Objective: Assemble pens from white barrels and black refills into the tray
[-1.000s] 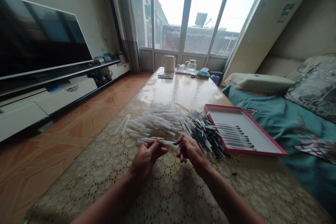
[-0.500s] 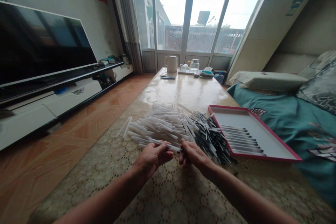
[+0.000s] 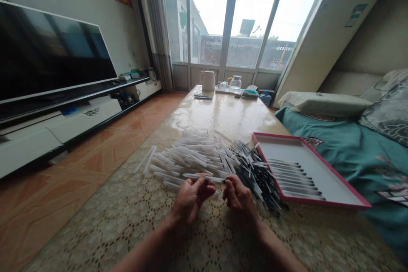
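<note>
Between my two hands a whitish pen (image 3: 216, 179) lies nearly level above the table's near part. My left hand (image 3: 190, 197) pinches its barrel between thumb and fingers. At its dark right end, my right hand (image 3: 239, 195) has its fingers closed on it; the fingers hide the tip. Just beyond is a heap of white pen barrels (image 3: 188, 155). To its right lies a pile of thin black-and-clear refills (image 3: 255, 170). A shallow box with a pink rim (image 3: 344, 205) holds a row of several dark-ended pens (image 3: 298, 180) along its left side.
A patterned cloth covers the long table (image 3: 153, 229). At its far end stand a beige jug (image 3: 208, 80), a glass pitcher (image 3: 235, 82) on a tray and a tissue pack (image 3: 250, 92). A green-covered seat (image 3: 338, 136) is to the right, a TV cabinet (image 3: 79, 121) to the left.
My right hand has turned more upright and curls round the pen's dark end. The pen sits slightly further right and more level. The view has shifted slightly.
</note>
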`<act>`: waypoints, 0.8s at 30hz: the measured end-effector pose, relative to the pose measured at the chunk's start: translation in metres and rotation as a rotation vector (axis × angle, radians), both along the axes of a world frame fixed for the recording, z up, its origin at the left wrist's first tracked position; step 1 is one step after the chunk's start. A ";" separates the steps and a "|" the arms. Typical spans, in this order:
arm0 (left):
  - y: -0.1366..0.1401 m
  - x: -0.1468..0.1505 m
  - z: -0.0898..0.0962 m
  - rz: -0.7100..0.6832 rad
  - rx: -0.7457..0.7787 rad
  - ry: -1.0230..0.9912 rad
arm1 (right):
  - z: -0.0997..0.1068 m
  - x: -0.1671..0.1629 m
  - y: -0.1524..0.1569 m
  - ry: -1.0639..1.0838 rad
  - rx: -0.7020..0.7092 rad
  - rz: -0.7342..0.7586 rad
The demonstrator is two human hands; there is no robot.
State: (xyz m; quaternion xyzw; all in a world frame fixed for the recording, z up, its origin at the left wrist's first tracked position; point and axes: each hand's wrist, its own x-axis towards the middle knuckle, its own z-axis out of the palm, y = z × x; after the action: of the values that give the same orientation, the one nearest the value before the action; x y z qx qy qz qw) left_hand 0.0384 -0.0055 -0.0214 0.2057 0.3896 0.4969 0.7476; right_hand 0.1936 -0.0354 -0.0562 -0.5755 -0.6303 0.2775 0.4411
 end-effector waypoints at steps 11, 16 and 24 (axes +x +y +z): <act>0.003 -0.005 -0.006 -0.093 0.151 0.003 | 0.002 0.002 -0.001 -0.114 0.116 0.011; 0.002 -0.003 -0.009 -0.112 0.183 0.025 | 0.002 0.000 -0.002 0.117 -0.033 0.017; 0.004 -0.003 -0.013 -0.118 0.220 0.053 | 0.006 0.001 -0.002 0.219 -0.091 0.028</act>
State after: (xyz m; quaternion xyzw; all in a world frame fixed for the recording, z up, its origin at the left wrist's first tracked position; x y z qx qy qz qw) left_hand 0.0354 -0.0011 -0.0347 0.3222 0.3397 0.4864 0.7377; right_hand 0.1943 -0.0374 -0.0498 -0.5521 -0.5731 0.3734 0.4768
